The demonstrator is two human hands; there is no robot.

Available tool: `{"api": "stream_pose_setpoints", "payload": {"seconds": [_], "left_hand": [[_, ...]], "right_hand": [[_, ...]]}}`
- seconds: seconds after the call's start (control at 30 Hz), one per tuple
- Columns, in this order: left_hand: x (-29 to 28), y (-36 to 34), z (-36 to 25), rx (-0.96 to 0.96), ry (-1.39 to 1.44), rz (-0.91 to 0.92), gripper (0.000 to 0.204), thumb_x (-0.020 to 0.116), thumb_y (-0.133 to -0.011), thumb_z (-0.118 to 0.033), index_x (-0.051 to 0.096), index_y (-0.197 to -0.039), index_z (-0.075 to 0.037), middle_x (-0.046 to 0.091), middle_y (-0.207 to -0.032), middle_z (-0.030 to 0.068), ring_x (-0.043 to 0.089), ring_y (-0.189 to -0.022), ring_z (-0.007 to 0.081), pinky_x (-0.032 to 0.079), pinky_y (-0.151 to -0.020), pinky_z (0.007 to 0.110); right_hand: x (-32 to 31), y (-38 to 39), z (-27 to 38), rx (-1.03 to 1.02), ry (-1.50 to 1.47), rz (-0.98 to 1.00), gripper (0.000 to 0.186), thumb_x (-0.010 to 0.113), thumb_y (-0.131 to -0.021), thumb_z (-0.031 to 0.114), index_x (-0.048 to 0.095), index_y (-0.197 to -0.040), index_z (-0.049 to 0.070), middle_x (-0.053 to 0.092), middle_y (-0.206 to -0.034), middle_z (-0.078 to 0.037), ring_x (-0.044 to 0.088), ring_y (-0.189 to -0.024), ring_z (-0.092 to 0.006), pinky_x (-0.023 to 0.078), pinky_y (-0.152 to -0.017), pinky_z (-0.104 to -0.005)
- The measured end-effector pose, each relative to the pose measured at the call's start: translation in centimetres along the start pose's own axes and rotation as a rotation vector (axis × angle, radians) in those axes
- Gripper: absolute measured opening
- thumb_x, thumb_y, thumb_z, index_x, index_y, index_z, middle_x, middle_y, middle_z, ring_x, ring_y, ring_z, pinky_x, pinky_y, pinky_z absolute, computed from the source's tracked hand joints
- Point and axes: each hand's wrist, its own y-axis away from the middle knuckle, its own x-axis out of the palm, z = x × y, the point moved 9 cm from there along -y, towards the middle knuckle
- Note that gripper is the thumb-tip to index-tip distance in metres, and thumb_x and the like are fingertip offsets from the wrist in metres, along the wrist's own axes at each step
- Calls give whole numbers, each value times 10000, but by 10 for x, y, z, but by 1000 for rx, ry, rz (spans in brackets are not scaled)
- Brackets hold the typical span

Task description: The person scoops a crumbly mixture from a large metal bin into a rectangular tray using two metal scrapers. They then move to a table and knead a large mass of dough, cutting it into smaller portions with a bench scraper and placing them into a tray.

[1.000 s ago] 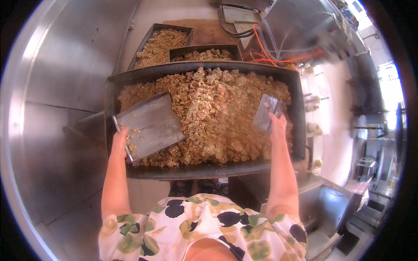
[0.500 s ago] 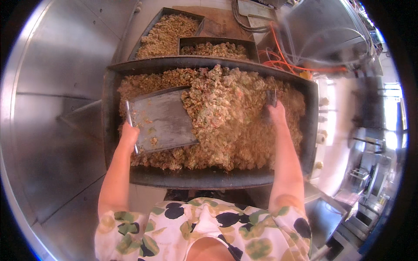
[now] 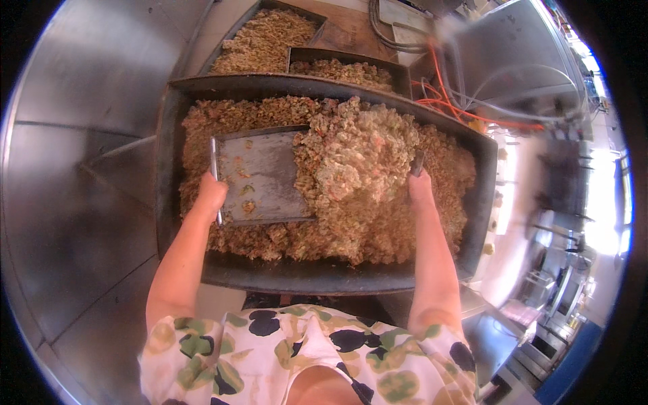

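A large dark metal tray [image 3: 317, 282] holds a heap of clumpy tan grain-like mixture [image 3: 358, 148] with bits of green and red. My left hand [image 3: 214, 191] is closed on the handle of a wide flat metal scoop [image 3: 263, 169], which lies in the mixture at the tray's left with a few crumbs on it. My right hand [image 3: 420, 182] is closed on a small metal scraper [image 3: 418, 163] at the right of the heap; its blade is mostly buried or hidden by the mixture.
Two smaller trays of similar mixture [image 3: 263, 40] [image 3: 341, 71] stand behind the large one. Orange hoses [image 3: 445, 104] and a steel machine [image 3: 506, 47] are at the back right. A steel wall or panel [image 3: 81, 202] runs along the left, with more steel equipment [image 3: 560, 297] at the right.
My right hand and scraper have moved left into the heap, pushing mixture toward the middle. The scoop in my left hand has shifted right and sits more level.
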Motion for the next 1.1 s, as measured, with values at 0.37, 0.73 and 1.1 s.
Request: {"api": "stream_pose_setpoints", "payload": {"seconds": [0.37,0.73,1.1], "left_hand": [[4,2,7,-29,-106,53,495,504,-822,33,417,-1310,25,565,-1095,175,552,-964,292,441,-833,411],[-2,21,46,-126,104,44,705,489,-796,71,267,-1457,-34,500,-1165,159,508,-981,260,411,-868,354],[-2,5,57,-149,63,-5,719,482,-792,91,253,-1461,-41,524,-1096,175,527,-936,250,436,-819,370]], "right_hand": [[144,113,135,-469,830,177,103,479,-898,34,495,-989,-10,638,-876,-219,652,-793,-360,529,-639,-435],[7,138,94,-309,45,-68,332,560,-853,79,528,-1171,-14,643,-949,-149,611,-776,-196,513,-671,-327],[-2,112,-104,216,-368,-57,272,575,-812,19,567,-1084,21,604,-977,-77,573,-835,-223,467,-705,-382]]}}
